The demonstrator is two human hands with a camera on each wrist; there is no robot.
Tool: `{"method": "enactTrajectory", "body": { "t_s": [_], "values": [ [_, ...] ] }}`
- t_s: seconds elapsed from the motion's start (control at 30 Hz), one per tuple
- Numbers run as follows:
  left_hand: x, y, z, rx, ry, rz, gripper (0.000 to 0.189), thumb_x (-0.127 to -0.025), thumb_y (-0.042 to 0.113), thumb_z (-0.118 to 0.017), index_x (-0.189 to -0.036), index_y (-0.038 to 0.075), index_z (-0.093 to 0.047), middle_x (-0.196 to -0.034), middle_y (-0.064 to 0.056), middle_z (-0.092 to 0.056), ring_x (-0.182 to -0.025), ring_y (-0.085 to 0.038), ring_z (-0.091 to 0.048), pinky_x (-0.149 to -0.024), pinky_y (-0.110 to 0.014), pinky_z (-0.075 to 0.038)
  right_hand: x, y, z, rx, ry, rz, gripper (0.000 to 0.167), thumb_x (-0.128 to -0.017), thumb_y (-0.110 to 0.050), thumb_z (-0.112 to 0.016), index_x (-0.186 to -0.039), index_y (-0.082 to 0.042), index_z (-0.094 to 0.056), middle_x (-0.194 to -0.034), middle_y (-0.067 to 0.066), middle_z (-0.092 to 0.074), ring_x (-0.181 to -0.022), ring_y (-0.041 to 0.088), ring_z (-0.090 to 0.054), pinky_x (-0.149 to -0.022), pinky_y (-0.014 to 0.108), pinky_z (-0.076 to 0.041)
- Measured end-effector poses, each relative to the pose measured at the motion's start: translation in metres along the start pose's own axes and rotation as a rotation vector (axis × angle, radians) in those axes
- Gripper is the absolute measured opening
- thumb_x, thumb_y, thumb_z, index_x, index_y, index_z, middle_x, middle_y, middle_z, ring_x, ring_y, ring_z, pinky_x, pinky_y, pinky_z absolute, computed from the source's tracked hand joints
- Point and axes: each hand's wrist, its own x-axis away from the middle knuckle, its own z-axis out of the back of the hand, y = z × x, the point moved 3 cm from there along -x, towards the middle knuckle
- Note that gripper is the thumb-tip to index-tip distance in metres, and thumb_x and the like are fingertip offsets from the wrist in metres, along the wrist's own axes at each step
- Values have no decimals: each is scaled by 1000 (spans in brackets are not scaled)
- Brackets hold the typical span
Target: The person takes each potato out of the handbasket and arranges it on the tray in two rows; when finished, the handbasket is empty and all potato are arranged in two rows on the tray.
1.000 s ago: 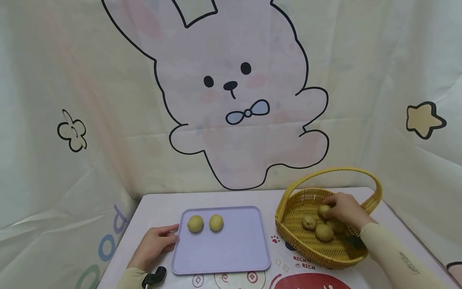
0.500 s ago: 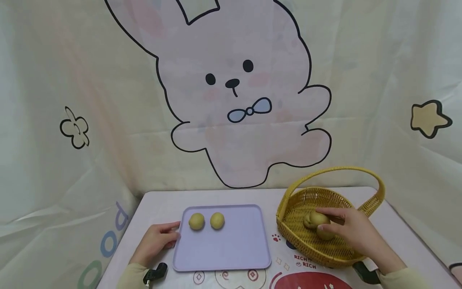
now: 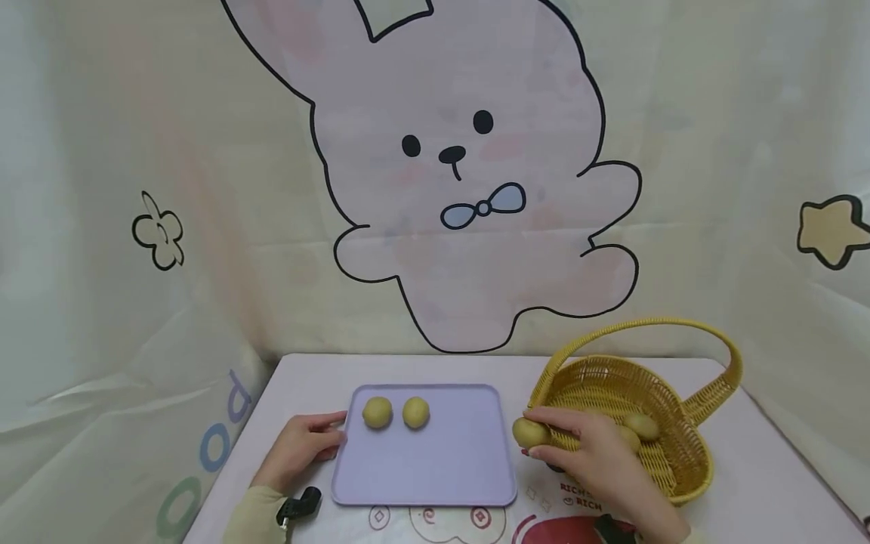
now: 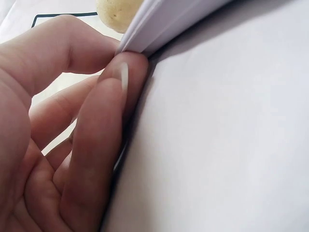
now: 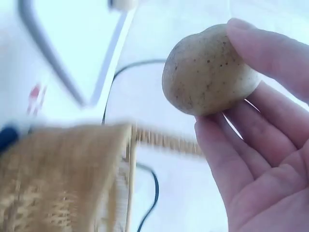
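Note:
My right hand (image 3: 587, 446) pinches a potato (image 3: 530, 432) between thumb and fingertips, just outside the left rim of the yellow wicker basket (image 3: 693, 483). The right wrist view shows this potato (image 5: 207, 72) large, with dark specks on its skin. Two potatoes (image 3: 641, 426) are visible in the basket, one partly behind the hand. Side by side near the far left corner of the lilac tray (image 3: 421, 480) sit two more potatoes (image 3: 415, 412). At the tray's left edge, my left hand (image 3: 299, 446) grips the rim (image 4: 159, 29) with its fingertips.
The basket's tall arched handle (image 3: 652, 323) rises over its far side. A white table (image 3: 299, 378) bears it all, with a printed mat (image 3: 462, 521) along the front. Behind hangs a curtain (image 3: 272, 302) with a cartoon rabbit. Black devices sit on both wrists.
My right hand has picked up a potato inside the basket and carried it left over the rim. The left hand stays at the tray's edge. The head view has shifted slightly.

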Motion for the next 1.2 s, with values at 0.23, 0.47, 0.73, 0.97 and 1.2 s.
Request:
{"method": "enactTrajectory", "body": {
  "t_s": [0.23, 0.47, 0.73, 0.97, 1.2],
  "values": [
    [-1, 2, -6, 24, -18, 5, 50, -87, 12, -83, -137, 5, -75, -82, 1, -66, -67, -10, -61, -63, -21, -52, -37, -9, -53, 23, 12, 105, 41, -84, -22, -93, -125, -22, -82, -124, -4, -80, -115, 16, -74, -100, 42, -61],
    [-2, 3, -11, 27, -27, -9, 52, -87, 12, -84, -137, 5, -75, -82, 0, -66, -68, -11, -61, -63, -21, -52, -68, 11, -96, -35, 19, 53, 42, -82, -12, -93, -122, -13, -82, -122, 1, -81, -119, 25, -76, -106, 50, -58],
    [-1, 0, -9, 63, -26, 2, 52, -87, 10, -83, -138, 3, -73, -82, 1, -67, -68, -11, -61, -64, -22, -53, -87, 13, -123, -31, 53, 24, 43, -81, -6, -93, -122, -12, -82, -123, 6, -80, -120, 29, -74, -106, 51, -57],
    [0, -1, -4, 28, -9, -12, 52, -86, 11, -83, -137, 5, -74, -81, 1, -67, -68, -11, -62, -64, -22, -53, -97, 9, -137, 39, 51, 60, 43, -83, -3, -90, -124, -7, -80, -122, 9, -79, -117, 30, -72, -102, 51, -58],
    [-3, -3, 0, 40, -7, 12, 51, -88, 12, -83, -138, 5, -74, -80, 2, -65, -68, -12, -61, -64, -22, -53, -103, 7, -144, 61, 40, 50, 45, -82, -3, -91, -125, -8, -80, -123, 7, -79, -118, 29, -72, -104, 51, -57]
  ]
}}
